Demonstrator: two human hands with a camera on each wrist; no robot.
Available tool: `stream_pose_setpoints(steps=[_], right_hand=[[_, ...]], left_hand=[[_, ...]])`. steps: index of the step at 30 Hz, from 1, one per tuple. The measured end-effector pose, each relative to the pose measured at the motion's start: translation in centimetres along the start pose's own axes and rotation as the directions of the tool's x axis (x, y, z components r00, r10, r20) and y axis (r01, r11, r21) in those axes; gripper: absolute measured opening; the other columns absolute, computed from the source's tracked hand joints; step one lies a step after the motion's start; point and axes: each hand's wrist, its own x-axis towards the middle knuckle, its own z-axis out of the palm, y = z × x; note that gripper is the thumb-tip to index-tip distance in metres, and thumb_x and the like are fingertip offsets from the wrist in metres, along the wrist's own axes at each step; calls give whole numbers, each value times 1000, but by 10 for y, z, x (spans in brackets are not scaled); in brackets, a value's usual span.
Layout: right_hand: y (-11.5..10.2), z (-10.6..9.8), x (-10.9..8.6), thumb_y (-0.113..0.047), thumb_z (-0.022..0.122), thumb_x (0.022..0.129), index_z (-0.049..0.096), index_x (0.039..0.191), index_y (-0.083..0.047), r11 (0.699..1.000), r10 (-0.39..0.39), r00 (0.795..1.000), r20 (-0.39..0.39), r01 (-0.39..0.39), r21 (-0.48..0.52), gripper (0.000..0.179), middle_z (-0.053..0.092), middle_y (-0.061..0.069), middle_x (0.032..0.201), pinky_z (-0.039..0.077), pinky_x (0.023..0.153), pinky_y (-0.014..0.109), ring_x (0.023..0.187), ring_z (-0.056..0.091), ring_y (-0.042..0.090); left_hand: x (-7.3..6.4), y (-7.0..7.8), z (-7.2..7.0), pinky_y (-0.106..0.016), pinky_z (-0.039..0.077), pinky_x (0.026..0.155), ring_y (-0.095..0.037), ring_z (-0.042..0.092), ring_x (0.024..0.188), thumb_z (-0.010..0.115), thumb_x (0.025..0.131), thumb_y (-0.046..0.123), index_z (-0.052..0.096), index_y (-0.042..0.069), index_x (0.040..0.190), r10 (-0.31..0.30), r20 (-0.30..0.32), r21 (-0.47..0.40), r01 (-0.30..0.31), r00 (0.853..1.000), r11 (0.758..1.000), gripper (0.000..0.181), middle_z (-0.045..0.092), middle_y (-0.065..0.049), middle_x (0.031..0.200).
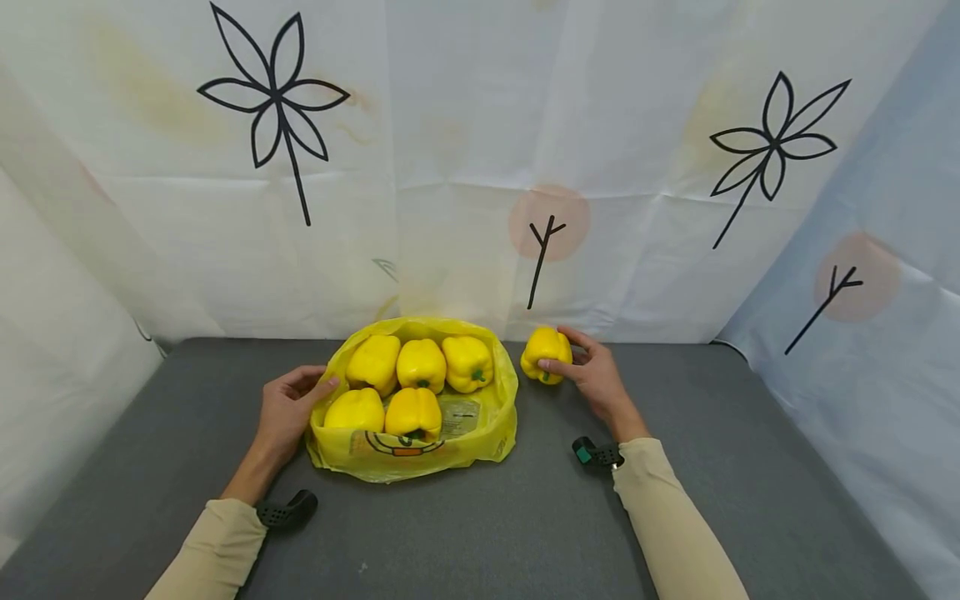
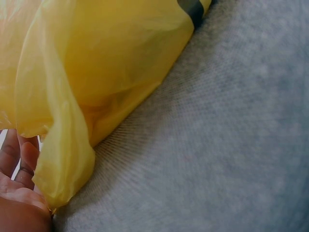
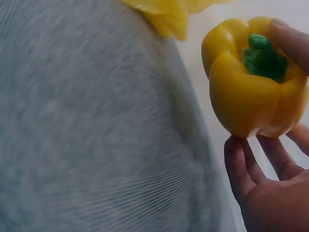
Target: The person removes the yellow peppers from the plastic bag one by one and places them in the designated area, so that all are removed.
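Hand, left [image 1: 288, 408]: at the left rim of the bag [image 1: 465, 454], thumb and fingers appearing to pinch the plastic
Bag: yellow and thin, mouth open upward, resting on the counter [image 1: 420, 533]
Peppers inside [image 1: 421, 364]: five, yellow, three in the back row, two in front, leaving a gap at front right
Held pepper [image 1: 540, 346]: outside, just right of the bag, green stem [image 3: 264, 58] toward the person; cannot tell whether it touches the counter
Hand, right [image 1: 598, 383]: gripping that pepper between thumb and fingertips
Pepper step: seemingly shifting peppers singly while the bag is steadied; inward or outward cannot be told
Pepper's next move: probably calls for a secure grip on smooth skin and a steady rim
Counter: dark grey, fabric-like, running back to the sheets
Sheets, left to right: plain white [image 1: 60, 375]; white back sheet [image 1: 450, 250] with outlined flowers [image 1: 275, 95] and a pink disc [image 1: 570, 225]; bluish right sheet [image 1: 885, 400], another disc
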Motion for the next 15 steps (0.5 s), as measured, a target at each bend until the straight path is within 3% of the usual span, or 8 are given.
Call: stream_pose_setpoints(steps=[9,15], right_hand=[[8,2,-1,-14,79,91,37,157,-8,999,49,999,11,-49,16,78,44,22,151,38,110,52,136,45,38],[2,4,-4,-7,75,93,35,157,-2,998,69,997,24,-70,9,76,42,26,151,37,111,55,137,43,42]], left_hand=[[0,1,0,-18,56,73,-8,66,87,73,94,5,64,-15,119,-1,3,-4,1,1000,1000,33,71,11,96],[-1,2,0,-18,56,73,-8,66,87,73,94,5,64,-15,119,-3,1,1,3,1000,1000,33,71,12,96]])
